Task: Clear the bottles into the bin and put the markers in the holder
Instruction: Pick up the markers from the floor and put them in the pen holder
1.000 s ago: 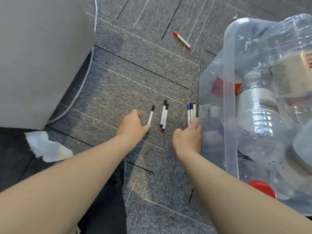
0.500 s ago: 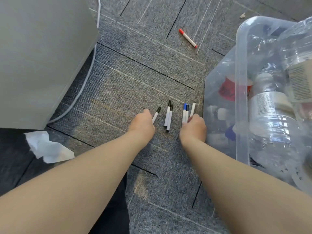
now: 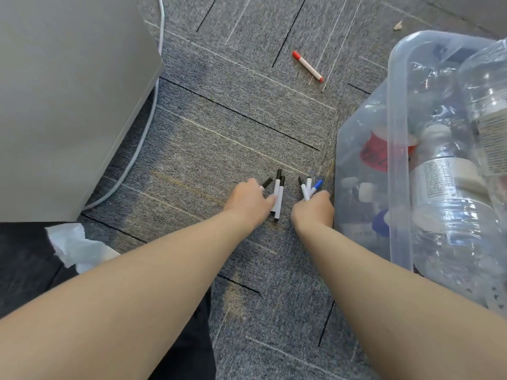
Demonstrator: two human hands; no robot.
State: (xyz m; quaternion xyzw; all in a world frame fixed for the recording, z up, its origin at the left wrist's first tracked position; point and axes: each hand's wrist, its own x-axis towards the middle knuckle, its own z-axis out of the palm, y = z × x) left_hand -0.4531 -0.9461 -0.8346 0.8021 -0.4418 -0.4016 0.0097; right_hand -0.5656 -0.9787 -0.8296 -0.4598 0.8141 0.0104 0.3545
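Note:
Both hands are down on the grey carpet. My right hand (image 3: 312,209) is closed around a bunch of white markers (image 3: 307,187), one with a blue cap, whose tips fan out above the fist. My left hand (image 3: 249,201) covers a black-capped marker (image 3: 266,183) and its fingertips touch two more black-capped markers (image 3: 278,194) lying side by side on the carpet. A red-capped marker (image 3: 307,66) lies alone farther away. The clear plastic bin (image 3: 397,149) on the right holds several empty bottles (image 3: 450,193). No marker holder is in view.
A grey cabinet (image 3: 68,100) stands at the left with a white cable (image 3: 137,149) running along its base. A crumpled white tissue (image 3: 76,246) lies near my left arm. Open carpet stretches between the cabinet and the bin.
My right hand has closed on the right-hand bunch of markers and lifted their tips off the carpet. My left hand has slid right, over the single black marker toward the pair.

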